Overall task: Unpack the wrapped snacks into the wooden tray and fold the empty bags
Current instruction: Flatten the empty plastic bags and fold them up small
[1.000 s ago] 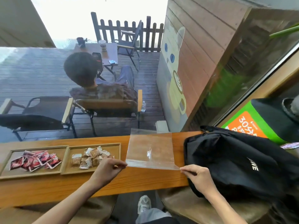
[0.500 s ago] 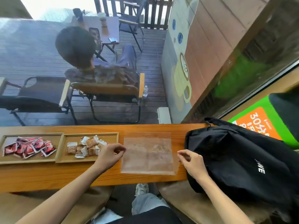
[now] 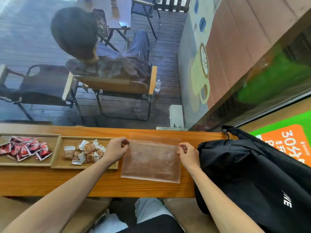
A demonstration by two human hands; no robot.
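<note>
An empty clear plastic bag (image 3: 151, 161) lies flat on the wooden counter (image 3: 101, 185). My left hand (image 3: 116, 150) pinches its far left corner and my right hand (image 3: 188, 154) pinches its far right corner. Left of the bag, a wooden tray (image 3: 58, 158) has two compartments. The right compartment holds several brown snacks (image 3: 84, 153) in white wrappers. The left compartment holds several red wrapped snacks (image 3: 25, 149).
A black backpack (image 3: 252, 174) covers the counter's right end, close to my right hand. A window runs along the counter's far edge; beyond it a person sits in a chair on a deck. My knees show under the counter's near edge.
The bag, held up a second ago by its near corners, now lies flat on the counter. Both hands have moved to its far corners. The camera has tilted down.
</note>
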